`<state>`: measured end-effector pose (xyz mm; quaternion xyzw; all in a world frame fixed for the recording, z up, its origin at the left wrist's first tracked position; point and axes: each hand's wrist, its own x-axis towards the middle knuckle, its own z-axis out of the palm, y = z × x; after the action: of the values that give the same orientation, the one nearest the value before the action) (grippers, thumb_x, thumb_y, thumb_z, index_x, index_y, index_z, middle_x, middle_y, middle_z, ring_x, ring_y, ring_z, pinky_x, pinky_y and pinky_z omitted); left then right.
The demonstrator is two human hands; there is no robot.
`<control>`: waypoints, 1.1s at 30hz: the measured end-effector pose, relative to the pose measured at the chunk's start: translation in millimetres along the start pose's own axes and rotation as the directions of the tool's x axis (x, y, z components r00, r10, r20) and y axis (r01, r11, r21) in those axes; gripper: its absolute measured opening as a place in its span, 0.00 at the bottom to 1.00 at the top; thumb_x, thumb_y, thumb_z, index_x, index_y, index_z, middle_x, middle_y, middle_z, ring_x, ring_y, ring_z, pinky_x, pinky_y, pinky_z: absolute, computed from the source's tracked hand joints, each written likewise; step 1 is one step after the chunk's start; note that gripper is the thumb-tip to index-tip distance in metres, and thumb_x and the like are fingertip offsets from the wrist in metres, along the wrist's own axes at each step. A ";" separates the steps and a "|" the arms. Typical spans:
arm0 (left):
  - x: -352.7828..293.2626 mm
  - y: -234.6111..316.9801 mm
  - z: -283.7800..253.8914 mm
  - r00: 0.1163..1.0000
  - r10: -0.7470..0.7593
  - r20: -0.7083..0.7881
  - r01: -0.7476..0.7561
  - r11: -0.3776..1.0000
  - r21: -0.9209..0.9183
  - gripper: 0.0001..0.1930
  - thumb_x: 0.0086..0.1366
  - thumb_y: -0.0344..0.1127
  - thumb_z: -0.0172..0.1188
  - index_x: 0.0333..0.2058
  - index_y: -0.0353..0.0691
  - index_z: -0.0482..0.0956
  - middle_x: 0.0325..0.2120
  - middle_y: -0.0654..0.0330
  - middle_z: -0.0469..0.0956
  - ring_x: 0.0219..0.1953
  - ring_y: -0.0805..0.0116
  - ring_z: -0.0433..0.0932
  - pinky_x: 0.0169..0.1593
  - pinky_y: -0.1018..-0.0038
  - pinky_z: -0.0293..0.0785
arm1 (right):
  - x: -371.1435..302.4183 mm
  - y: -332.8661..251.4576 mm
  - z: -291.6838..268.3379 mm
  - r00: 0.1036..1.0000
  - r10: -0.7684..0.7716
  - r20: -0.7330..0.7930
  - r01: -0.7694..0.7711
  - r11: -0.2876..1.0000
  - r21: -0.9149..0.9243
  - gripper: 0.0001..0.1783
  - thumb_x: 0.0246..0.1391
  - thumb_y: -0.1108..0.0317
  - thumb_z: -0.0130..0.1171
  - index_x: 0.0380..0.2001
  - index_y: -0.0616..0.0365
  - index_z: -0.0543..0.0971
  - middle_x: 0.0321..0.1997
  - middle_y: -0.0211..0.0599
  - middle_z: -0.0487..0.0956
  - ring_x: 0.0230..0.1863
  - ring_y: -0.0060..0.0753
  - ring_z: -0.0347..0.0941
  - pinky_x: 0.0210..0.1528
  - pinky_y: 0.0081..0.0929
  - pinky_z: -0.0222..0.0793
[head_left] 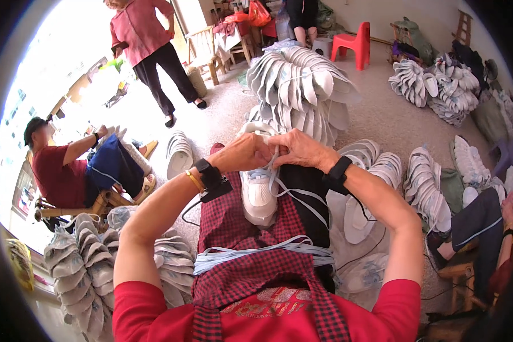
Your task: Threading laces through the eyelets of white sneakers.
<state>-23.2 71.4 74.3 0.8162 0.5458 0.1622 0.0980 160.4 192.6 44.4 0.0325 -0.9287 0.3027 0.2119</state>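
Red shirt [148,313] nearest, checked apron [228,216] beyond. White sneaker [259,199] lies on the lap, toe toward the wearer, long axis pointing away. Left hand [256,150] and right hand [302,149] meet over its throat, equally near: right grip pinches pale-blue shoelace [276,175]; left fingers curl (hold: cannot tell).

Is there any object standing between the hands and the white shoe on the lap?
Nothing visible: the left hand and right hand are both at the white shoe, over its pale laces.

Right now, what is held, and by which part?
The right hand pinches the light-blue lace near the opening of the white shoe; the left hand is curled there, its exact grip hidden.
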 end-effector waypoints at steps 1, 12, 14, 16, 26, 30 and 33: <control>-1.7 0.7 2.1 1.000 -0.006 -0.007 0.006 1.000 -0.006 0.06 0.53 0.30 0.65 0.30 0.36 0.83 0.27 0.54 0.80 0.30 0.61 0.80 0.35 0.69 0.74 | -0.7 -0.7 0.6 1.000 -0.001 0.011 0.001 1.000 0.001 0.19 0.41 0.66 0.72 0.35 0.61 0.76 0.20 0.38 0.77 0.24 0.30 0.75 0.30 0.31 0.70; -179.0 -144.2 -130.0 0.690 -0.542 -0.479 0.626 0.780 0.019 0.06 0.51 0.34 0.69 0.28 0.41 0.83 0.38 0.51 0.77 0.45 0.53 0.77 0.50 0.63 0.72 | -5.1 -0.7 3.1 0.995 0.088 -0.048 -0.084 0.993 0.081 0.08 0.51 0.74 0.62 0.36 0.60 0.77 0.22 0.31 0.76 0.25 0.22 0.72 0.32 0.24 0.69; -277.4 -182.3 -185.6 0.644 -0.512 -0.568 0.765 0.437 0.473 0.10 0.54 0.36 0.62 0.33 0.37 0.84 0.38 0.46 0.82 0.44 0.51 0.80 0.46 0.64 0.76 | 7.6 -2.5 6.7 0.998 0.061 -0.010 -0.059 0.987 0.148 0.10 0.53 0.75 0.60 0.40 0.58 0.79 0.25 0.28 0.77 0.26 0.17 0.72 0.34 0.21 0.70; -293.8 -180.5 -202.0 0.566 -0.443 -0.696 0.824 0.261 0.503 0.10 0.56 0.33 0.56 0.32 0.34 0.84 0.35 0.43 0.82 0.41 0.48 0.82 0.45 0.59 0.78 | -4.4 11.6 7.0 0.989 0.138 -0.052 -0.122 0.963 0.241 0.12 0.53 0.74 0.60 0.42 0.58 0.80 0.27 0.32 0.79 0.30 0.21 0.75 0.36 0.24 0.71; -247.9 -169.8 -66.5 0.530 -0.557 -0.639 0.767 0.637 0.081 0.14 0.54 0.30 0.66 0.41 0.36 0.82 0.39 0.50 0.82 0.42 0.55 0.81 0.48 0.64 0.76 | -29.3 -20.8 -10.7 0.985 -0.024 -0.171 -0.030 0.951 -0.308 0.15 0.39 0.77 0.61 0.35 0.57 0.80 0.36 0.39 0.79 0.44 0.46 0.73 0.53 0.38 0.67; -130.5 -63.1 -12.9 0.723 -0.479 -0.498 0.413 0.877 -0.244 0.10 0.63 0.35 0.60 0.37 0.34 0.81 0.34 0.52 0.82 0.38 0.60 0.80 0.45 0.68 0.75 | -19.8 -32.0 8.8 0.972 -0.064 -0.226 -0.013 0.946 -0.324 0.22 0.40 0.77 0.61 0.44 0.57 0.77 0.38 0.43 0.77 0.45 0.49 0.73 0.53 0.41 0.67; -94.9 -23.5 7.0 0.864 -0.336 -0.375 0.169 0.895 -0.412 0.11 0.66 0.39 0.60 0.34 0.35 0.80 0.26 0.58 0.80 0.31 0.72 0.78 0.38 0.72 0.75 | -10.6 -36.0 12.8 0.983 0.057 -0.173 -0.096 0.970 -0.224 0.26 0.42 0.76 0.61 0.50 0.54 0.74 0.39 0.45 0.76 0.46 0.52 0.73 0.53 0.43 0.69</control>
<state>-74.2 -7.0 44.9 0.6457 0.6177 0.4251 0.1440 172.0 155.1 50.5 -0.0536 -0.9374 0.2019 0.2785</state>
